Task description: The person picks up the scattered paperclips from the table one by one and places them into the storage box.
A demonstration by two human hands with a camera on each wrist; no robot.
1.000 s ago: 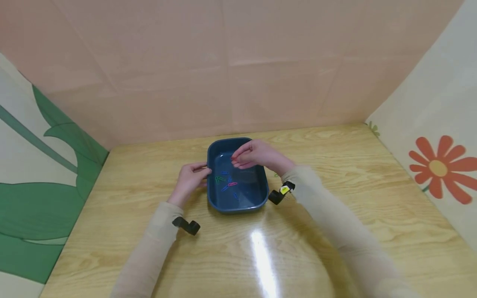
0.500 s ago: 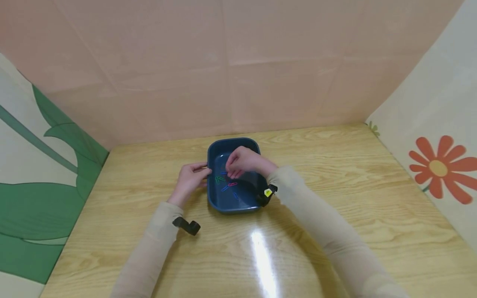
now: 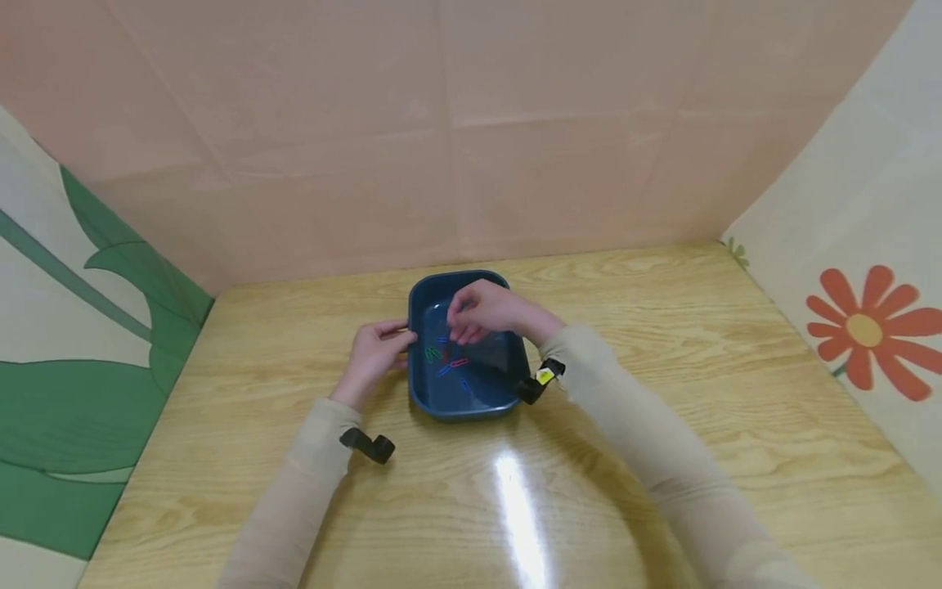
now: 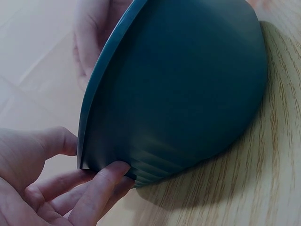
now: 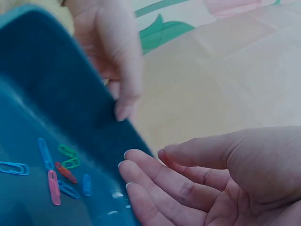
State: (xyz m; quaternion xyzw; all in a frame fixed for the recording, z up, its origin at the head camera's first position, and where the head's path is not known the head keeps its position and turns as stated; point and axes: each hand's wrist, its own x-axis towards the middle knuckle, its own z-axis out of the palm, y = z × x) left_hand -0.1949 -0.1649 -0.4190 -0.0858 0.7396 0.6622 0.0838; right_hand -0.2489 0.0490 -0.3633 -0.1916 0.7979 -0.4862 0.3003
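Observation:
My left hand (image 3: pixel 374 353) grips the left rim of a dark blue tray (image 3: pixel 493 384), thumb on the rim and fingers against the outer wall, as the left wrist view shows. Over the tray, my right hand (image 3: pixel 491 312) has its fingers loosely bent with nothing between them. Inside the tray, in the right wrist view, lie a pink paper clip (image 5: pixel 54 187), green paper clips (image 5: pixel 71 162) and several blue ones. A blurred red paper clip (image 5: pixel 66 172) shows among them.
The tray stands on a wood-grain table (image 3: pixel 625 327). A pinkish sheet (image 3: pixel 456 147) rises behind it. Printed panels stand at the sides, one with a red flower (image 3: pixel 864 330). Black cameras are strapped to both wrists.
The right hand has moved left over the tray, then drawn slightly back. It has let go of the red paper clip, now seen below it. The left hand has stayed on the rim.

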